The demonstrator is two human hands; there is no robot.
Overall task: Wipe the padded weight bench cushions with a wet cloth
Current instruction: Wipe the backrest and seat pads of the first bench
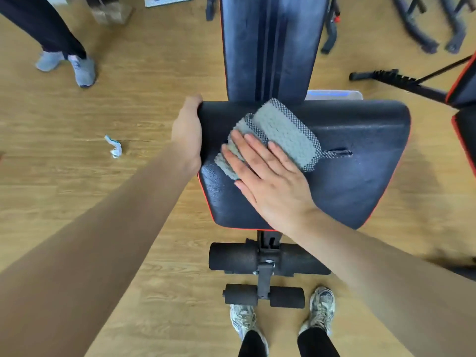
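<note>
On the black padded seat cushion with red piping, the folded grey-green textured cloth lies under the right hand, fingers flat and straight, pressing down to wipe. Meanwhile the left hand clasps the cushion's left edge, likely to steady it.

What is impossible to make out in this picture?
Head view:
- Fingers of the left hand: hidden past the seat cushion edge it grips.
- Near part of the cloth: covered by the right hand.
- Far end of the back cushion: cut off by the top edge.
- Cloth's wetness: cannot tell.
</note>
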